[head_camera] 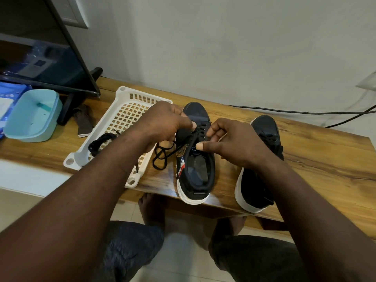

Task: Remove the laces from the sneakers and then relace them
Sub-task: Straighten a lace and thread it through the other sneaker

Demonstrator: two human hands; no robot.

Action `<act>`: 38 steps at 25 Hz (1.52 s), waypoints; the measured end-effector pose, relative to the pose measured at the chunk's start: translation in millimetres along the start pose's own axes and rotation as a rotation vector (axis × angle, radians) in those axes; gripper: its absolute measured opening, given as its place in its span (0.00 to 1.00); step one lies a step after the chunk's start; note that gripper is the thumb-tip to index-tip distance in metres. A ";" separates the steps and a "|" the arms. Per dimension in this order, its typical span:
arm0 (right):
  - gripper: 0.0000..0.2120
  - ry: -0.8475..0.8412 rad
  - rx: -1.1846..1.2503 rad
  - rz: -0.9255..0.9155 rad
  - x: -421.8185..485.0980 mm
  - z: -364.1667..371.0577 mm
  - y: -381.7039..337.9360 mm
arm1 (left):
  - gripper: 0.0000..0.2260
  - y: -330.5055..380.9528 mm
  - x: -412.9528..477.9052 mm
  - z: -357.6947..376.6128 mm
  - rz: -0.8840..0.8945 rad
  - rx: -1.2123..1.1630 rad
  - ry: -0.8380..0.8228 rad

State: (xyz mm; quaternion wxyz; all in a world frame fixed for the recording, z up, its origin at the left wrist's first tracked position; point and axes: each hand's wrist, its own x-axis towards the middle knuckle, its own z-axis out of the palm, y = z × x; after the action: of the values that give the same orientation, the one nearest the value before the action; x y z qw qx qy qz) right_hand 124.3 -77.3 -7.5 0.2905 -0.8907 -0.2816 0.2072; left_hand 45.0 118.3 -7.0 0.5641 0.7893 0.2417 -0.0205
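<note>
No text could be read: pale lettering (pixel 193 147) on the tongue of the left sneaker (pixel 196 171), at six o'clock from its laces (pixel 200 129), was too small and blurred.

left sneaker (pixel 195 159): black, partly laced | right sneaker (pixel 258 176): laced | spare lace (pixel 100 142): in basket

Sneakers (pixel 195 159) right of basket (pixel 122 119)

2 sneakers (pixel 195 165) | 2 hands (pixel 164 123) | 1 basket (pixel 122 94) | 1 tub (pixel 40 133) | 1 monitor (pixel 50 58)
</note>
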 end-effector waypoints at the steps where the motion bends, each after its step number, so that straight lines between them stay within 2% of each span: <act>1: 0.18 -0.018 -0.063 -0.002 -0.2 2.6 -1.5 | 0.06 0.8 -1.8 0.2 0.001 0.016 -0.003; 3: 0.16 -0.016 -0.069 0.026 0.5 4.8 -4.9 | 0.05 1.9 -6.2 3.7 0.000 0.062 -0.022; 6: 0.09 -0.013 0.157 0.154 1.5 -0.8 -4.0 | 0.05 1.7 -10.7 12.1 0.010 0.092 -0.046; 9: 0.06 -0.050 0.402 0.289 -0.4 -8.7 -0.1 | 0.05 1.2 -10.6 21.4 0.045 0.136 0.014; 12: 0.07 -0.069 0.526 0.365 0.4 -11.0 1.1 | 0.05 1.4 -11.9 35.6 0.083 0.210 0.088; 20: 0.04 -0.082 0.596 0.383 0.9 -12.0 3.2 | 0.08 -2.2 -13.3 60.5 0.061 0.249 0.232; 23: 0.02 -0.102 0.696 0.389 -1.4 -13.7 2.6 | 0.08 -3.9 -12.7 64.5 0.056 0.286 0.284; 25: 0.08 -0.114 0.758 0.408 -1.2 -14.3 4.2 | 0.09 -4.7 -10.6 61.6 0.032 0.231 0.256; 28: 0.10 -0.122 0.750 0.405 -0.6 -13.4 7.6 | 0.10 -4.2 -11.1 59.5 0.011 0.194 0.195; 36: 0.09 -0.177 0.648 0.386 4.5 -6.2 11.9 | 0.08 -3.3 -11.6 52.7 -0.012 0.120 0.081; 38: 0.09 -0.086 0.441 0.323 9.0 -4.8 13.4 | 0.07 -0.5 -12.8 47.0 0.014 0.163 0.034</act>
State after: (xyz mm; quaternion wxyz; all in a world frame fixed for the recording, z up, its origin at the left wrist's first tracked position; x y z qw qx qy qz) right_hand 138.7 -82.7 -14.3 0.4283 -0.8297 -0.0961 0.3448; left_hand 44.8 71.6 -20.5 0.4940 0.8345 0.2431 -0.0227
